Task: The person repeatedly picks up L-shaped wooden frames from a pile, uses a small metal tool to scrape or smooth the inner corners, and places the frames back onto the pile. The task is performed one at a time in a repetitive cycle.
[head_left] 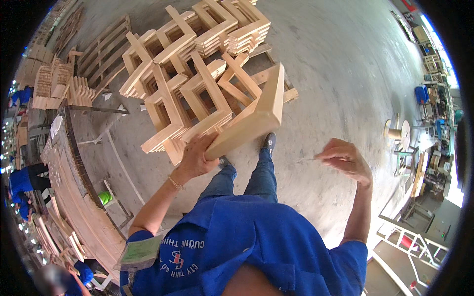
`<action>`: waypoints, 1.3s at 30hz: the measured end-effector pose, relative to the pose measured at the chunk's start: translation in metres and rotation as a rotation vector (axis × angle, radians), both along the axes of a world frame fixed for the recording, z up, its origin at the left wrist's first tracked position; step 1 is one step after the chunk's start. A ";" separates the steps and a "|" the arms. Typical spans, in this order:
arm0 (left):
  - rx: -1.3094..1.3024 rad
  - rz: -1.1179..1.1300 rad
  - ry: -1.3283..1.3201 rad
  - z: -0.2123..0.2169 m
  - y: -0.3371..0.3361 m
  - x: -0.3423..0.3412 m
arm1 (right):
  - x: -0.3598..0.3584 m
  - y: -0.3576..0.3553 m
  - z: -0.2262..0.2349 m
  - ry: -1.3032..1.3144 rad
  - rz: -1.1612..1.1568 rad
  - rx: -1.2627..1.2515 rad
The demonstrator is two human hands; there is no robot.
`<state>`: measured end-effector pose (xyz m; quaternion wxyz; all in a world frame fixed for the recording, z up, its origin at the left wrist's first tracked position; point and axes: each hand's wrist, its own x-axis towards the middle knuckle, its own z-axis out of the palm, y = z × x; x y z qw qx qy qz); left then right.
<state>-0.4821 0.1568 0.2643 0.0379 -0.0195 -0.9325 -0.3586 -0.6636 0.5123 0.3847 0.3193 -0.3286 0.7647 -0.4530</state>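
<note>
My left hand [196,157] grips the lower end of an L-shaped pale wooden frame piece [256,114], held up in front of me with its corner pointing away. My right hand [345,159] is raised to the right of it, fingers pinched on a thin small object [307,159] that I cannot make out. The two hands are apart. Below them I see my blue work shirt [247,241], jeans and one dark shoe [269,142] on the concrete floor.
A big stack of similar wooden L-shaped parts [192,74] sits on a pallet just ahead. A long workbench [74,187] with wood pieces runs along my left, with people in blue beside it. A wooden cable spool [400,132] and metal frames stand at the right.
</note>
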 end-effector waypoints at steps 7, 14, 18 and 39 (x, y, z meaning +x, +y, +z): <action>1.055 0.344 -0.789 -0.024 0.030 -0.040 | -0.101 0.044 -0.096 0.107 -0.419 0.254; 1.644 0.178 -0.960 0.000 0.069 -0.115 | -0.171 0.021 -0.155 -0.081 -0.129 0.399; 1.720 0.246 -0.866 -0.028 0.093 -0.126 | -0.204 0.043 -0.193 -0.082 -0.494 0.089; 1.877 -0.231 -0.752 -0.160 0.049 -0.156 | -0.318 -0.060 -0.261 -0.729 0.208 0.880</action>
